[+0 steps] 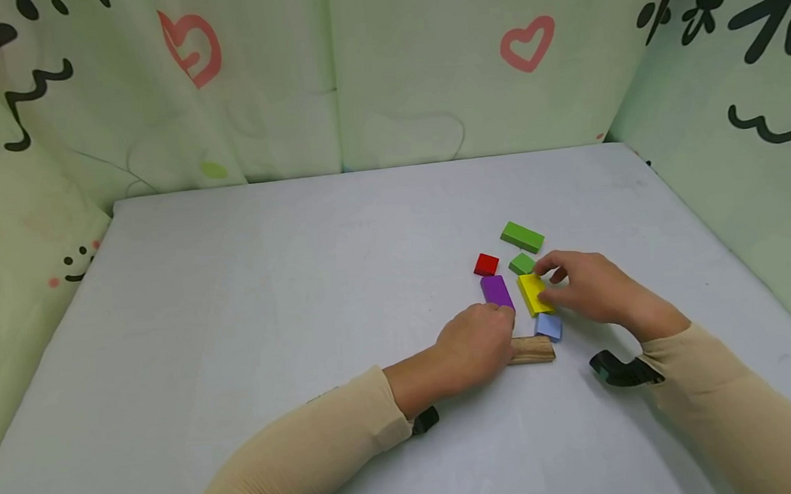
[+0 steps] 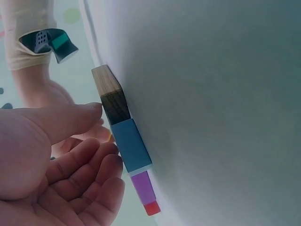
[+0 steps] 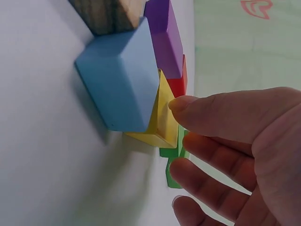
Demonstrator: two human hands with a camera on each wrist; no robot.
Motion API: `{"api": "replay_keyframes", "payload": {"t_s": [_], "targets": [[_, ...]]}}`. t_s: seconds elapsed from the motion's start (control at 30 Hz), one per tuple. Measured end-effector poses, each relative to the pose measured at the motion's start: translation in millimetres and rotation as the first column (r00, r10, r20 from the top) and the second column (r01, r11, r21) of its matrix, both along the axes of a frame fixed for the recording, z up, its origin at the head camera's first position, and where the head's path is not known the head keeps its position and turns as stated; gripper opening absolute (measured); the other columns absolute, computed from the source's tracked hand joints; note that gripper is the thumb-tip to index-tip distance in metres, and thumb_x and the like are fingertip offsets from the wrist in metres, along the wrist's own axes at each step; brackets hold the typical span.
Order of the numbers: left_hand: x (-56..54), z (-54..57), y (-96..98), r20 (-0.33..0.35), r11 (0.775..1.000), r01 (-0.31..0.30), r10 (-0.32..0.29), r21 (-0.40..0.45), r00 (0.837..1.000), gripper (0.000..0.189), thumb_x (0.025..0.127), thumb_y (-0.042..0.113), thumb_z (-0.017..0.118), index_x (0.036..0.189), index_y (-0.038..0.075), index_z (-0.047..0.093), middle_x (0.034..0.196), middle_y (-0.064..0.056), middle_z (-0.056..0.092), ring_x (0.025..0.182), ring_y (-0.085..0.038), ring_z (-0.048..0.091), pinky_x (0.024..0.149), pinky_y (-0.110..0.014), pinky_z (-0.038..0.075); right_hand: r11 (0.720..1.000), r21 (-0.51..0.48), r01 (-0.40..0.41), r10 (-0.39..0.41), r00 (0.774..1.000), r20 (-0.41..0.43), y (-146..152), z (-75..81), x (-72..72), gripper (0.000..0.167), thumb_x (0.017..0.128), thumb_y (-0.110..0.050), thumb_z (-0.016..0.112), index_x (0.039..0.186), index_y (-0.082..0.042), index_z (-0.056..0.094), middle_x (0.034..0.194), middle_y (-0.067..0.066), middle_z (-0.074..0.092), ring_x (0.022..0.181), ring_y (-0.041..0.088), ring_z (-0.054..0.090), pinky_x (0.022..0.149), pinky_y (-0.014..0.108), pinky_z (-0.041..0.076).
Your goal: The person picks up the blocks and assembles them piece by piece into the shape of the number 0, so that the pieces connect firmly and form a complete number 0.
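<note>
My left hand (image 1: 474,345) hovers low over the blocks' left side, its fingers loosely bent. In the left wrist view, its thumb is right by a wooden block (image 2: 111,92) and its fingertips are beside a blue block (image 2: 133,143), which this hand hides in the head view. Beyond that lie a purple block (image 1: 496,291) and a red block (image 1: 486,264). My right hand (image 1: 594,290) has its thumb at the yellow block (image 1: 533,294), with fingers parted. A light-blue block (image 3: 117,80) sits between the yellow block and the wooden one.
Two green blocks, a smaller one (image 1: 523,263) and a longer one (image 1: 522,236), continue past the yellow block. The white tabletop (image 1: 267,286) extends around them. Printed light-green curtains (image 1: 384,87) hang at the back and sides.
</note>
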State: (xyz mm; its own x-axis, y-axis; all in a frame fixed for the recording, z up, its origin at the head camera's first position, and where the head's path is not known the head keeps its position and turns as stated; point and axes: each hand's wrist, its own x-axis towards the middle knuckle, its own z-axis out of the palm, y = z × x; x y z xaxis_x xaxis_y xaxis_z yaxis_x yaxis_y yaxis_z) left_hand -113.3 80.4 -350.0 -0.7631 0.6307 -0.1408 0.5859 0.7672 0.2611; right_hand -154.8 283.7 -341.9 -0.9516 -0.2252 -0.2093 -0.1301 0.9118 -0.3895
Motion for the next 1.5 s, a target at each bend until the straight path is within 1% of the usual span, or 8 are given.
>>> {"api": "replay_keyframes", "payload": {"t_s": [0.2, 0.63, 0.87, 1.03, 1.23, 1.5], "targets": [[-0.1, -0.4, -0.4, -0.01, 1.0, 0.004, -0.004, 0.006, 1.0, 0.033, 0.093, 0.03, 0.073, 0.117, 0.009, 0.067, 0.091, 0.003, 0.065, 0.081, -0.007, 0.058, 0.071, -0.014, 0.049, 0.999, -0.002, -0.033, 0.033, 0.999, -0.006, 1, 0.2, 6.3, 0.038, 0.09, -0.018, 0.073, 0.122, 0.0, 0.063, 0.113, 0.017, 0.066, 0.103, 0.037, 0.059, 0.085, 0.052, 0.051], [0.1, -0.5, 0.4, 0.015, 1.0, -0.015, 0.015, -0.002, 1.0, 0.034, 0.093, 0.032, 0.074, 0.118, 0.01, 0.066, 0.092, 0.004, 0.064, 0.08, -0.007, 0.056, 0.072, -0.015, 0.049, 0.996, 0.01, -0.089, 0.089, 0.996, 0.013, 6, 2.5, 13.1, 0.04, 0.086, -0.017, 0.078, 0.12, -0.002, 0.064, 0.112, 0.016, 0.067, 0.102, 0.036, 0.06, 0.084, 0.051, 0.053], [0.2, -0.8, 0.8, 0.014, 1.0, -0.014, 0.014, -0.003, 1.0, 0.034, 0.093, 0.032, 0.074, 0.118, 0.01, 0.066, 0.092, 0.004, 0.065, 0.081, -0.007, 0.057, 0.072, -0.014, 0.049, 0.996, 0.007, -0.089, 0.089, 0.995, 0.037, 7, 3.5, 16.7, 0.044, 0.085, -0.018, 0.078, 0.123, -0.003, 0.062, 0.111, 0.017, 0.066, 0.103, 0.038, 0.059, 0.084, 0.054, 0.052], [0.5, -0.9, 0.4, 0.017, 1.0, -0.016, 0.016, -0.001, 1.0, 0.035, 0.092, 0.032, 0.074, 0.119, 0.011, 0.066, 0.092, 0.005, 0.064, 0.081, -0.007, 0.056, 0.072, -0.014, 0.048, 0.996, 0.014, -0.085, 0.085, 0.996, 0.036, 5, 2.9, 17.9, 0.044, 0.085, -0.017, 0.078, 0.123, -0.003, 0.062, 0.11, 0.018, 0.066, 0.103, 0.039, 0.059, 0.084, 0.054, 0.052], [-0.8, -0.6, 0.9, 0.051, 0.999, -0.03, 0.029, 0.017, 0.998, 0.033, 0.091, 0.031, 0.075, 0.117, 0.012, 0.067, 0.09, 0.005, 0.063, 0.078, -0.006, 0.054, 0.07, -0.014, 0.047, 0.997, 0.011, -0.077, 0.077, 0.996, 0.042, 5, 2.5, 18.4, 0.044, 0.086, -0.016, 0.078, 0.124, -0.002, 0.061, 0.112, 0.019, 0.066, 0.104, 0.04, 0.058, 0.085, 0.055, 0.051], [-6.7, 0.2, 1.6, 0.113, 0.996, -0.057, 0.048, 0.069, 0.992, 0.027, 0.091, 0.028, 0.077, 0.11, 0.012, 0.068, 0.084, 0.006, 0.061, 0.075, -0.006, 0.053, 0.067, -0.015, 0.046, 0.997, 0.009, -0.082, 0.082, 0.996, 0.038, 5, 1.9, 17.4, 0.044, 0.086, -0.015, 0.079, 0.124, -0.001, 0.061, 0.114, 0.019, 0.065, 0.105, 0.04, 0.059, 0.087, 0.055, 0.051]]}}
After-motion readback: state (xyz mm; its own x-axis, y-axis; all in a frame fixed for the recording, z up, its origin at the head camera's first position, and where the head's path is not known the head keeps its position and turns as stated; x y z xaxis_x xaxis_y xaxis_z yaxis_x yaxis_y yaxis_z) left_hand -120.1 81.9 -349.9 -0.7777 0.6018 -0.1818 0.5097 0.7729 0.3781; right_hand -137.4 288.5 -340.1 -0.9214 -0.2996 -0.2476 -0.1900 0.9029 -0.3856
